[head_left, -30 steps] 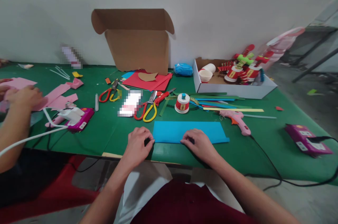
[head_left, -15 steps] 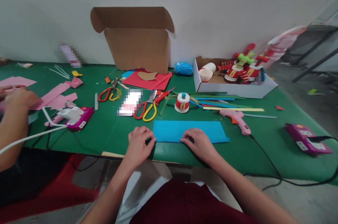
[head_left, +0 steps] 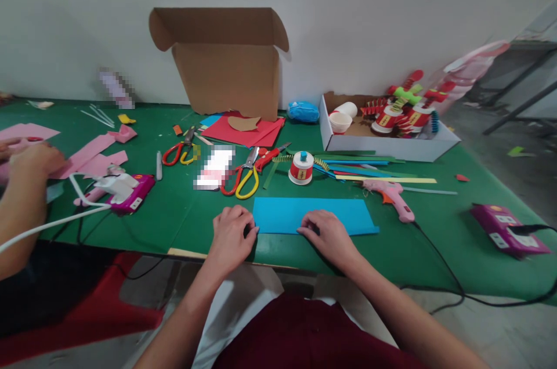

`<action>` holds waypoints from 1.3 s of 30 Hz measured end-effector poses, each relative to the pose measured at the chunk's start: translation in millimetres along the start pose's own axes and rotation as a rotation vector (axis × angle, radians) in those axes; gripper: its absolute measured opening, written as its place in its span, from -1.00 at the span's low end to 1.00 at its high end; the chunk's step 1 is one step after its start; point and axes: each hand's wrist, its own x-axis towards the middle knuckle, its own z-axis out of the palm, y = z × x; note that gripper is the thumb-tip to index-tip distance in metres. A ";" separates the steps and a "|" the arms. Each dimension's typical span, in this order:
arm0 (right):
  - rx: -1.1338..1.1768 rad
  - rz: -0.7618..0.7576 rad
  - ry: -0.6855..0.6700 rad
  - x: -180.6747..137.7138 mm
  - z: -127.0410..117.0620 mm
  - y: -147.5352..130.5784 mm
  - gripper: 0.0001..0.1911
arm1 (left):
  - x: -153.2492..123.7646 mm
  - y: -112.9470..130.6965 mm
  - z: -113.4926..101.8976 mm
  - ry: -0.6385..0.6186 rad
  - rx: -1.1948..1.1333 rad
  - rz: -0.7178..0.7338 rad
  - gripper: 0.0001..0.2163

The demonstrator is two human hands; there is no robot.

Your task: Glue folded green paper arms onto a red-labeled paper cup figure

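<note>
A blue paper sheet lies flat on the green table right in front of me. My left hand is curled with its fingertips pinching the sheet's near left corner. My right hand is also curled, pinching the sheet's near edge around the middle. Both hands rest on the table near its front edge.
Just beyond the sheet lie yellow-handled scissors, a small red-and-white cup, coloured paper strips and a pink glue gun. A white box of finished crafts stands at right, an open cardboard box behind. Another person's hand works pink paper at left.
My hands and the blue sheet have barely moved. The other person's hand at left has shifted slightly over the pink paper.
</note>
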 end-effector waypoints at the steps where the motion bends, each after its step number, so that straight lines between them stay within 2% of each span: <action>1: -0.005 -0.002 0.004 -0.5 0.3 0.0 -0.89 | 0.1 0.2 -0.1 -0.005 0.002 -0.003 -0.89; 3: -0.022 -0.039 0.025 -1.4 0.8 0.1 -0.89 | 0.2 0.4 -0.2 -0.007 0.003 -0.006 -0.89; 6: -0.058 -0.204 0.012 -1.8 1.6 0.3 -0.67 | 0.4 0.2 0.0 -0.002 0.013 -0.003 -0.90; 9: -0.043 -0.438 -0.159 -0.7 2.9 0.0 -0.42 | 0.5 0.0 0.3 0.004 0.037 0.002 -0.90; 11: -0.015 -0.522 -0.256 -0.1 3.6 -1.3 -0.39 | 0.4 0.0 0.4 0.011 0.043 0.006 -0.89; 14: -0.025 -0.515 -0.286 -0.5 3.4 -5.9 -0.47 | 0.4 1.1 0.6 0.021 0.046 0.011 -0.88; 19: -0.068 -0.492 -0.306 -1.6 0.9 -13.5 -0.35 | -0.2 4.8 0.7 0.046 0.068 -0.019 -0.87; 27: -0.087 -0.488 -0.317 -1.4 1.3 -12.7 -0.35 | -1.6 1.0 3.3 0.072 -0.015 -0.057 -0.89; 39: -0.122 -0.485 -0.366 0.1 0.4 -12.4 -0.32 | 3.2 2.6 -3.7 -0.012 -0.065 -0.139 -0.89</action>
